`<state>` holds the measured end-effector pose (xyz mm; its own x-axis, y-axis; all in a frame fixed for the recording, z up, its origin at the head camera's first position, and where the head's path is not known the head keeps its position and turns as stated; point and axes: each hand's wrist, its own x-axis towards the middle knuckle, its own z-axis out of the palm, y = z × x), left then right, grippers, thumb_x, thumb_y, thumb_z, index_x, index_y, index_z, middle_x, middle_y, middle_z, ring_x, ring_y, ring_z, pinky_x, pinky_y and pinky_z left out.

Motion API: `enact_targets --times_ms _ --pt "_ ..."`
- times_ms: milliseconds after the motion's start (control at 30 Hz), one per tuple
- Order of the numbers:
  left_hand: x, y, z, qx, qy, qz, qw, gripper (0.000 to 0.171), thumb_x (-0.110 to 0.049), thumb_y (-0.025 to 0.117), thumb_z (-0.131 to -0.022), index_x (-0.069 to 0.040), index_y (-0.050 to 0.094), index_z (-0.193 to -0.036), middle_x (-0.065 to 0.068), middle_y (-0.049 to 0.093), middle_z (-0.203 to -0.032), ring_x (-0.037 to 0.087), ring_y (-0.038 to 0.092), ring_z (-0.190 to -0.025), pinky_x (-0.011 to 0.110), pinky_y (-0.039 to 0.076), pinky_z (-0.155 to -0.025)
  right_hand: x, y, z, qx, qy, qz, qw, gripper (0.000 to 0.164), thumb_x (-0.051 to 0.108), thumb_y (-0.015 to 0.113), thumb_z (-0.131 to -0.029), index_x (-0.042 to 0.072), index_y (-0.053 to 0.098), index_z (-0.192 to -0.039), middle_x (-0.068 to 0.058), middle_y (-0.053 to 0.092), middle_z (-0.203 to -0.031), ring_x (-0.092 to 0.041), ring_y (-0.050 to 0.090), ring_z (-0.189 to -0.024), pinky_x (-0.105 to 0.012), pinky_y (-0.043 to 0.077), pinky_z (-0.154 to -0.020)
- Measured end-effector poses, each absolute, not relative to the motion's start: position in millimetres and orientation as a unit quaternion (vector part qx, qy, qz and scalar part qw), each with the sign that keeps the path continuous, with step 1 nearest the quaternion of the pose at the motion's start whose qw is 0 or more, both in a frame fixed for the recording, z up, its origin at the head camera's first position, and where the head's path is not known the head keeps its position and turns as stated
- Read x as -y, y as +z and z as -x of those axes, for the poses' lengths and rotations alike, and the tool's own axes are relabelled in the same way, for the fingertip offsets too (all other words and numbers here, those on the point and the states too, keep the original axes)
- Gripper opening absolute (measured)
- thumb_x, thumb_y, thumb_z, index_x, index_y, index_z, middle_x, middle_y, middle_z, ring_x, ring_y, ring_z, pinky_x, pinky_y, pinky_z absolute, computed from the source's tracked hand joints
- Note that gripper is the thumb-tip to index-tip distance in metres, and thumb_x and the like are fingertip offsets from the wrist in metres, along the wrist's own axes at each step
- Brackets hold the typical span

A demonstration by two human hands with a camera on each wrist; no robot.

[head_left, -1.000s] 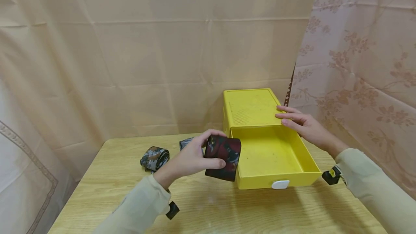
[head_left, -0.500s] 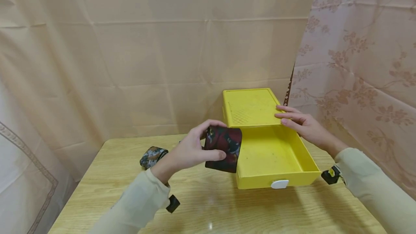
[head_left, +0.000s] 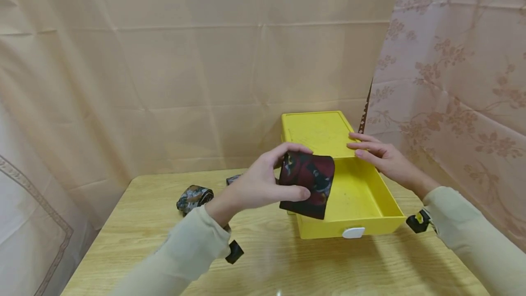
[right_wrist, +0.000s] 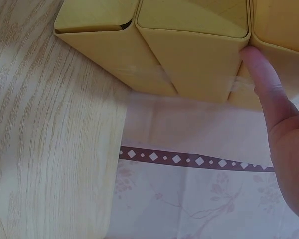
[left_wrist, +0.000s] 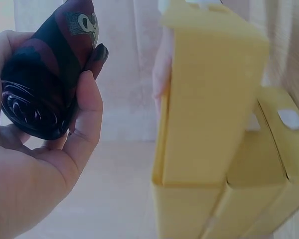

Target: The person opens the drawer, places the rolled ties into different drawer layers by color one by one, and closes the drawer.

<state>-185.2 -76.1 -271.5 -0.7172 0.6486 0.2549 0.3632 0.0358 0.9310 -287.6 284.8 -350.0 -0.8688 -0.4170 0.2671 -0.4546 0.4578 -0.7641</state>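
My left hand [head_left: 260,184] grips a rolled necktie [head_left: 310,175], dark red with a black and grey pattern. It is held above the left side of a pulled-out yellow drawer [head_left: 324,229], which has a white handle [head_left: 354,232]. In the left wrist view the coiled end of the necktie [left_wrist: 37,107] faces the camera, with fingers curled round it. My right hand [head_left: 386,159] rests its extended fingers on the right edge of the yellow drawer cabinet [head_left: 314,127]. In the right wrist view a digit touches the cabinet's side [right_wrist: 204,64].
A second rolled necktie [head_left: 193,198], grey and brown, lies on the wooden table [head_left: 148,232] at the left. Another grey roll [head_left: 232,179] is mostly hidden behind my left hand. Cloth curtains [head_left: 185,81] hang behind the table and on the right.
My left hand has lifted the rolled necktie slightly and carried it right, from beside the drawer to above its left part. My right hand and the drawer stay where they were.
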Motion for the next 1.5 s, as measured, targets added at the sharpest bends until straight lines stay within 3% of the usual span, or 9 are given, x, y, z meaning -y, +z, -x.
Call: enact_targets --times_ms 533,600,767,833,933,1033,1200,1333,1500 --pt "36 -248 187 -0.722 0.568 -0.382 0.094 0.061 -0.011 0.082 -0.083 -0.02 0.053 -0.137 0.002 0.061 -0.114 0.018 0.056 -0.106 0.035 0.059 -0.08 -286 -349 287 0.842 0.461 -0.279 0.014 0.032 0.019 0.052 -0.108 0.009 0.066 -0.135 -0.003 0.036 -0.161 -0.029 0.026 -0.149 -0.012 0.036 -0.099" --pt "32 -247 189 -0.724 0.571 -0.375 0.1 0.062 -0.011 0.082 -0.084 -0.019 0.052 -0.138 0.002 0.061 -0.115 0.017 0.058 -0.104 0.034 0.059 -0.08 -286 -349 287 0.845 0.463 -0.269 0.007 0.032 0.022 0.052 -0.108 0.01 0.068 -0.133 -0.001 0.036 -0.161 -0.028 0.025 -0.149 -0.022 0.039 -0.103" --pt "21 -248 193 -0.71 0.588 -0.368 0.118 0.063 -0.007 0.08 -0.086 -0.016 0.049 -0.14 0.004 0.059 -0.118 0.017 0.063 -0.099 0.033 0.059 -0.08 -287 -349 286 0.842 0.474 -0.258 -0.003 0.032 0.024 0.053 -0.108 0.008 0.069 -0.131 -0.002 0.034 -0.162 -0.03 0.021 -0.151 -0.063 0.03 -0.111" --pt "16 -251 194 -0.704 0.594 -0.369 0.124 0.062 -0.004 0.079 -0.086 -0.015 0.05 -0.139 0.004 0.058 -0.119 0.016 0.063 -0.099 0.032 0.059 -0.08 -287 -349 286 0.838 0.479 -0.263 -0.004 0.032 0.023 0.054 -0.108 0.008 0.067 -0.133 -0.003 0.033 -0.163 -0.032 0.02 -0.151 -0.07 0.028 -0.109" --pt "12 -258 196 -0.704 0.591 -0.371 0.129 0.061 -0.002 0.079 -0.085 -0.014 0.052 -0.139 0.002 0.057 -0.12 0.014 0.063 -0.099 0.031 0.058 -0.081 -287 -350 287 0.841 0.471 -0.267 -0.003 0.034 0.022 0.053 -0.108 0.01 0.065 -0.137 -0.003 0.033 -0.163 -0.033 0.022 -0.15 -0.061 0.036 -0.109" --pt "9 -265 199 -0.71 0.583 -0.371 0.136 0.06 -0.002 0.079 -0.086 -0.012 0.052 -0.138 0.001 0.059 -0.119 0.013 0.065 -0.098 0.029 0.058 -0.083 -287 -350 287 0.847 0.46 -0.268 0.002 0.034 0.022 0.052 -0.108 0.011 0.063 -0.139 -0.002 0.033 -0.162 -0.034 0.025 -0.149 -0.037 0.041 -0.106" --pt "7 -274 206 -0.732 0.548 -0.382 0.133 0.059 -0.006 0.08 -0.086 -0.011 0.054 -0.139 -0.001 0.063 -0.114 0.011 0.065 -0.096 0.026 0.056 -0.084 -285 -349 287 0.853 0.455 -0.255 0.013 0.033 0.024 0.053 -0.108 0.015 0.066 -0.136 0.003 0.035 -0.161 -0.031 0.028 -0.148 -0.011 0.037 -0.097" --pt "4 -276 210 -0.758 0.511 -0.377 0.147 0.061 -0.013 0.081 -0.086 -0.014 0.053 -0.141 -0.003 0.063 -0.112 0.01 0.064 -0.096 0.025 0.055 -0.084 -285 -349 286 0.859 0.446 -0.251 0.02 0.033 0.024 0.054 -0.107 0.017 0.065 -0.138 0.006 0.036 -0.16 -0.029 0.03 -0.147 -0.012 0.039 -0.096" --pt "1 -277 209 -0.8 0.481 -0.307 0.188 0.059 -0.023 0.083 -0.086 -0.022 0.052 -0.137 -0.005 0.061 -0.109 0.012 0.062 -0.094 0.026 0.055 -0.077 -286 -349 287 0.867 0.434 -0.245 0.021 0.034 0.025 0.054 -0.108 0.018 0.064 -0.139 0.007 0.037 -0.16 -0.028 0.029 -0.148 -0.034 0.04 -0.106"
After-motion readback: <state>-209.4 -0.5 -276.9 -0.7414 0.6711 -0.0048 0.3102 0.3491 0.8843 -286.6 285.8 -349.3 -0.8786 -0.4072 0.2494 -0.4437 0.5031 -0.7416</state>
